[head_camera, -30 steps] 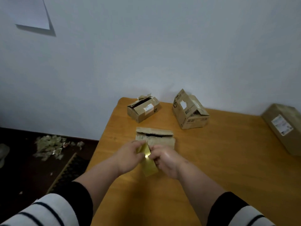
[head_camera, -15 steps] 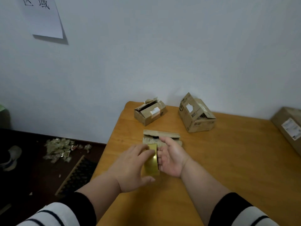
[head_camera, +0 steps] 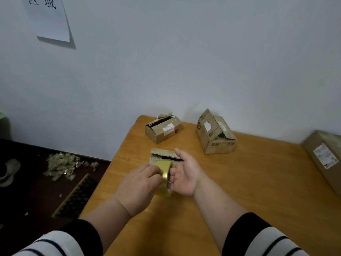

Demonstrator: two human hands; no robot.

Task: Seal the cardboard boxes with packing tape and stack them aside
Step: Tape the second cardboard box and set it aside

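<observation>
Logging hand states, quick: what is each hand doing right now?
Left hand: grips the tape roll.
Right hand: fingers through the roll's core, holding it.

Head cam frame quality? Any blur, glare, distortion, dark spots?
Head view: dim, flat light; soft overall, fine print on the box labels unreadable; wide-angle bending at the edges; small glare on the tape roll rim; floor at left nearly black; paper sheet on the wall casts a soft shadow.

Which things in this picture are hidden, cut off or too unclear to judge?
Head view only:
- Nearest box: hands and tape roll cover its front.
- Left hand fingertips: behind the roll.
- Right box: cut by the frame edge.
- Wall paper: writing cut off.
- Box labels: too small.
</observation>
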